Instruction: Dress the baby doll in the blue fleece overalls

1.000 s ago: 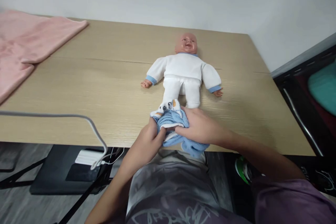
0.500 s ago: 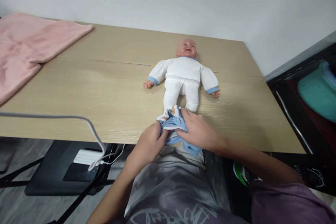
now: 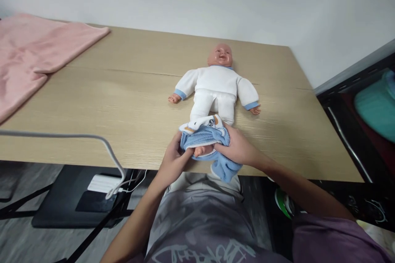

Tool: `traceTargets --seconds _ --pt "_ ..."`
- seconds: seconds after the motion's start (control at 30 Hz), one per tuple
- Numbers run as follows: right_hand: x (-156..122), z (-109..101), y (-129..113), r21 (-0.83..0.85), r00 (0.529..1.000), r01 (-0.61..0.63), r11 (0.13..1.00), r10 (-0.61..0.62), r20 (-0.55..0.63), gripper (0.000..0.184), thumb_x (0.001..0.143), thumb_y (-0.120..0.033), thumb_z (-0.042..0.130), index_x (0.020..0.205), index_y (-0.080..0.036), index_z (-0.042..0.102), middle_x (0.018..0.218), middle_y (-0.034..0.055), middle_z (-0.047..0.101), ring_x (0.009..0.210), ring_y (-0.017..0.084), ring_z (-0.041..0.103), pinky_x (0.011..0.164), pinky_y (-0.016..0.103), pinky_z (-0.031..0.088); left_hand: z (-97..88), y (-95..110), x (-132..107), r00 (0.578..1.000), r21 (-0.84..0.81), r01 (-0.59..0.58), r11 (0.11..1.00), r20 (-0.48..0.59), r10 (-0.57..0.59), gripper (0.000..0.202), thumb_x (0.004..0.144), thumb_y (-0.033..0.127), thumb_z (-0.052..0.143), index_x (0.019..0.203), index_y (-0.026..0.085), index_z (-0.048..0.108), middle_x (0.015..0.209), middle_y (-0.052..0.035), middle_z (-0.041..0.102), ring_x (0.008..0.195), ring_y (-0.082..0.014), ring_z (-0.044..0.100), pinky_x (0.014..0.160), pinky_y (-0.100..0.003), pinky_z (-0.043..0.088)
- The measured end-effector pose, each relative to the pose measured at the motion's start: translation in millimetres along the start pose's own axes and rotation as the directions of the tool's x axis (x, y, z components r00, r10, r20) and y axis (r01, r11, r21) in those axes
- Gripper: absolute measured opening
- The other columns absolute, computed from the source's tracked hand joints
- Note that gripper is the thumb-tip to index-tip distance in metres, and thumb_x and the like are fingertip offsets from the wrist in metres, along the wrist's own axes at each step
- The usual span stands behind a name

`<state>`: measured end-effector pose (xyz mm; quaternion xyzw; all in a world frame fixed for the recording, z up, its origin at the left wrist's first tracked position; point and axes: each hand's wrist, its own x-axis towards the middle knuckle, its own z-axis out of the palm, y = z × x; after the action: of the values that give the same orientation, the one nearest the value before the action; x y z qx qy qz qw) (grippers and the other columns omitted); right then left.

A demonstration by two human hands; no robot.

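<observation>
A baby doll [image 3: 217, 79] in a white top with blue cuffs and white leggings lies face up on the wooden table [image 3: 123, 102], legs toward me. Bunched around its lower leg is a pair of blue baby pants [image 3: 202, 137] with a white animal-face patch; one doll foot pokes out of the opening. My left hand [image 3: 174, 158] grips the left side of the cloth, thumb at the opening's edge. On the right side, my right hand [image 3: 239, 148] holds the fabric too. A loose blue leg of the pants hangs over the table's front edge. The other doll foot is hidden.
A pink blanket [image 3: 37, 55] lies at the table's left end. A grey cable [image 3: 61, 134] crosses the left front, down to a white power bank [image 3: 103, 183] and a dark phone [image 3: 95, 201] on a black stool. A teal container [image 3: 378, 104] stands at the right.
The blue pants have been spread wider and pulled a little up the doll's leg, so the foot now shows through the opening. Both hands have moved apart slightly.
</observation>
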<state>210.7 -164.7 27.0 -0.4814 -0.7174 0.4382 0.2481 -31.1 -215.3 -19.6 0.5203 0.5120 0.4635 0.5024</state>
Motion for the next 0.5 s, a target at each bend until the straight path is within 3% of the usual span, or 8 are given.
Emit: traceTargets --seconds 0.13,0.3,0.4,0.5 --pt "9.5 -0.8 3.8 -0.045 0.988 0.143 0.989 -0.145 -0.048 0.042 0.093 -0.024 0.076 0.135 -0.023 0.075 0.134 0.0108 0.086 0.124 0.033 0.082 0.11 0.049 0.064 4.6 -0.7 13.6 0.996 -0.011 -0.033 0.999 -0.082 0.032 0.037 0.108 0.047 0.073 0.136 0.024 0.066 0.137 -0.0086 0.077 0.131 -0.0268 0.072 0.119 -0.039 0.055" --pt "24.9 -11.9 7.1 -0.13 0.987 0.149 0.98 -0.154 -0.033 0.02 0.093 -0.03 0.079 0.111 -0.022 0.078 0.101 0.0035 0.085 0.092 0.027 0.079 0.091 0.041 0.064 -0.8 8.7 33.6 0.994 -0.036 -0.027 0.999 -0.103 0.023 0.038 0.103 0.05 0.078 0.126 0.023 0.065 0.119 -0.0052 0.077 0.11 -0.0236 0.072 0.1 -0.034 0.058" --pt "36.2 -26.4 9.5 -0.121 0.988 0.144 0.982 -0.137 0.069 0.025 0.098 -0.044 0.083 0.111 -0.023 0.082 0.1 0.0028 0.086 0.092 0.027 0.08 0.089 0.041 0.064 -11.1 17.3 49.2 1.0 -0.07 0.012 0.997 -0.004 -0.012 0.043 0.102 0.053 0.081 0.128 0.021 0.069 0.125 -0.0085 0.079 0.111 -0.0252 0.074 0.098 -0.035 0.058" --pt "44.8 -38.1 11.1 -0.063 0.98 0.131 0.989 -0.119 0.162 0.034 0.097 -0.049 0.089 0.121 -0.025 0.084 0.116 0.0036 0.09 0.109 0.03 0.084 0.098 0.043 0.067 -25.0 22.6 66.5 0.989 -0.034 0.028 0.999 0.145 -0.023 0.05 0.098 0.055 0.087 0.129 0.018 0.074 0.13 -0.0127 0.082 0.117 -0.0293 0.076 0.102 -0.039 0.059"
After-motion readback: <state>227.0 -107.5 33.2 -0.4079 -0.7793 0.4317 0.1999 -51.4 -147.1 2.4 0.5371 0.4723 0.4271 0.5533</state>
